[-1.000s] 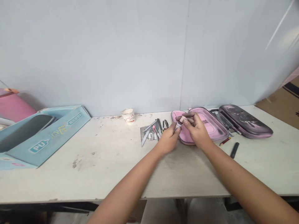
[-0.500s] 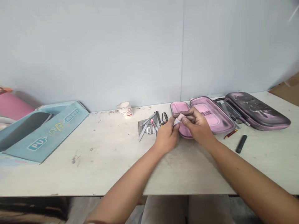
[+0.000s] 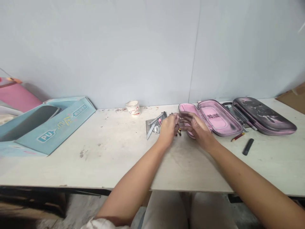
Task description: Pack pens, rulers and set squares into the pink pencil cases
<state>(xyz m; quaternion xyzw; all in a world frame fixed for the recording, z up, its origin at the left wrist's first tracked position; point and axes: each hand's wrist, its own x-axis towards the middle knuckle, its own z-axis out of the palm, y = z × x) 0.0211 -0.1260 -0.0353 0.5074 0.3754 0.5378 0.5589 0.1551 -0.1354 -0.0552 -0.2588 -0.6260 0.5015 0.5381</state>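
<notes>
At the far left, a pink board (image 3: 16, 99) sits behind a pale blue cardboard box (image 3: 54, 128) printed with "PU", on the worktop (image 3: 71, 165). Further right, a paper cup (image 3: 132, 108) stands near the back edge, well apart from your hands. Next comes a flat grey plate (image 3: 150, 128) with slim metal tools lying across it.

Your left hand (image 3: 168, 129) sits just right of that plate, fingers together and pointing right. Its grip looks narrow, but your fingers hide what is inside, so I cannot tell whether it holds anything. Short dark pens (image 3: 179, 132) with yellow bands lie below your fingers, partly hidden. Your right hand (image 3: 196, 129) hovers over the left end of the open pink zip case (image 3: 220, 119), its grip wide, fingers loosely spread, with nothing visible in it.

With so many small pieces bunched here, fingertip work and low wrists seem the safest way to avoid nudging the metal tools.

Beyond the case lie a red pencil (image 3: 237, 136), a black marker (image 3: 248, 146) and a dark case (image 3: 264, 116) with pink marbling.
</notes>
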